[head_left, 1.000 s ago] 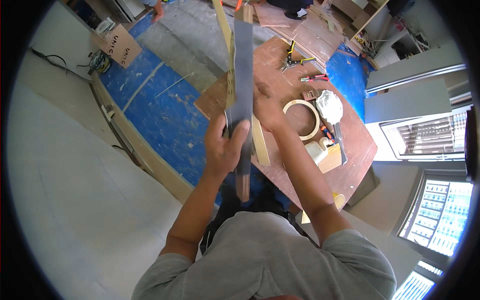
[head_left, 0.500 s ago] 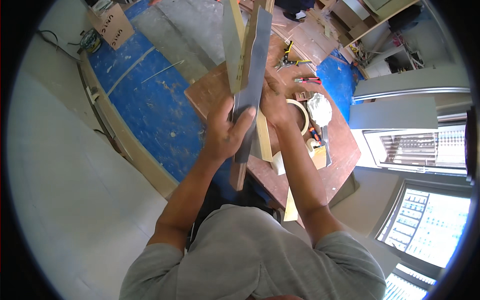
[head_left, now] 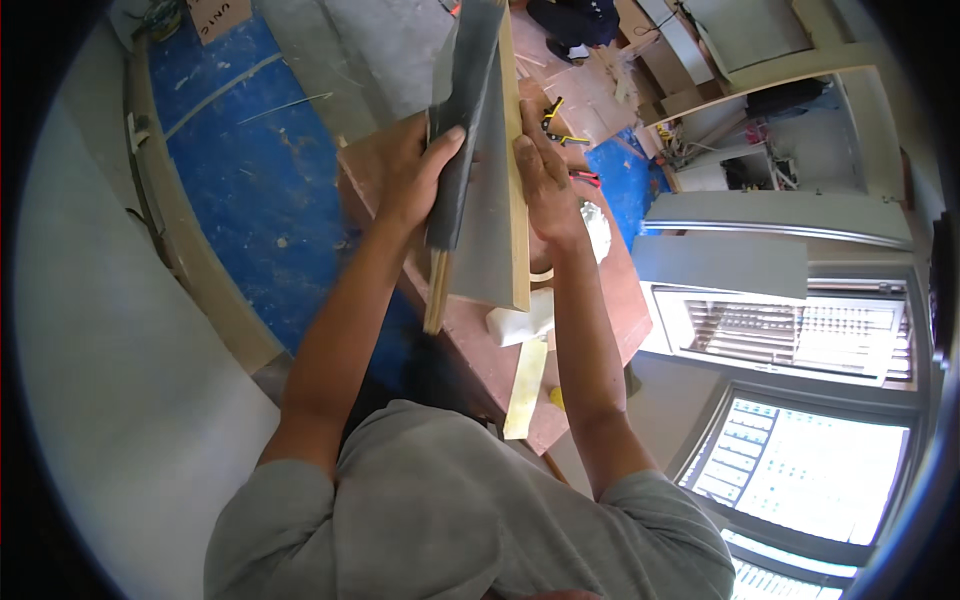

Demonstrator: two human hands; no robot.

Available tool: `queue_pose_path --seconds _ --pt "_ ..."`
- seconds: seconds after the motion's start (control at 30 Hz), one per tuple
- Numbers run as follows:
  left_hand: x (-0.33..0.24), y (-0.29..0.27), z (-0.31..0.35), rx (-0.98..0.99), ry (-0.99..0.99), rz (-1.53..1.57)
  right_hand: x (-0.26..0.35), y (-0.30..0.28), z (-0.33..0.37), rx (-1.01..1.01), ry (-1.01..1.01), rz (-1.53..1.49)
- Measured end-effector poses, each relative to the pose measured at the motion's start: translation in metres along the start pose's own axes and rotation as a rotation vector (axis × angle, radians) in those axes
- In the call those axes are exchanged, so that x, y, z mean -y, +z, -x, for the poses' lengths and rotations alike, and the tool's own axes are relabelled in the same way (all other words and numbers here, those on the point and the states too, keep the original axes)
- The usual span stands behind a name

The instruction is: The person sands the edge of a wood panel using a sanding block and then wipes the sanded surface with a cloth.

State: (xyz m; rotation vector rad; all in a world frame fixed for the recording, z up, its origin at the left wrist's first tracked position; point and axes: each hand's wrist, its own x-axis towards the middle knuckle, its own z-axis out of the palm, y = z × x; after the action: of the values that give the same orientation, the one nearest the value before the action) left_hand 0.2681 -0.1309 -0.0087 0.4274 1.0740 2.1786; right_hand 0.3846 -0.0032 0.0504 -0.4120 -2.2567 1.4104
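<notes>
My left hand [head_left: 422,175] is closed round a long strip with a dark grey face [head_left: 462,150] and a raw wood end sticking out at its near end. Its thumb lies across the dark face. Just right of that strip stands a board with a light grey face [head_left: 490,255] and a pale wood edge, tilted on its long side. My right hand [head_left: 550,185] grips this board along its outer edge, the fingers pointing away from me. Both pieces are over the brown worktable [head_left: 600,320]; whether they touch at their far ends is hidden.
Yellow-handled pliers [head_left: 565,135], a red cutter [head_left: 585,178], a white crumpled bundle [head_left: 597,235] and a yellowish strip [head_left: 526,390] lie on the table. Blue floor covering [head_left: 250,180] spreads to the left. Another person [head_left: 570,25] is at the far side.
The dark strip and the light board have parted and turned, so the board's light face now shows. My right hand has shifted onto the board's outer edge. The whole view has shifted.
</notes>
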Motion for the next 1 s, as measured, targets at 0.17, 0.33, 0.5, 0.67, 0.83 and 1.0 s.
queue_pose_path --seconds 0.17,0.33,0.5,0.67,0.83,1.0 --pt "0.029 -0.006 0.038 0.020 -0.082 0.318 0.002 -0.007 0.001 -0.032 0.166 -0.018" --pt "0.049 -0.004 0.049 -0.014 0.010 0.283 0.030 0.002 -0.002 -0.079 0.267 0.422" --pt "0.035 -0.011 0.058 0.010 -0.026 0.019 0.022 0.006 0.000 -0.189 0.168 0.260" --pt "0.005 0.014 0.088 0.024 0.368 -0.497 -0.028 -0.014 0.019 -0.144 -0.139 0.394" --pt "-0.010 0.044 0.086 0.128 0.463 -0.705 -0.094 -0.039 0.054 -0.043 -0.006 0.518" --pt "0.006 0.054 0.056 0.144 0.515 -0.719 -0.086 -0.038 0.045 -0.204 -0.139 0.334"
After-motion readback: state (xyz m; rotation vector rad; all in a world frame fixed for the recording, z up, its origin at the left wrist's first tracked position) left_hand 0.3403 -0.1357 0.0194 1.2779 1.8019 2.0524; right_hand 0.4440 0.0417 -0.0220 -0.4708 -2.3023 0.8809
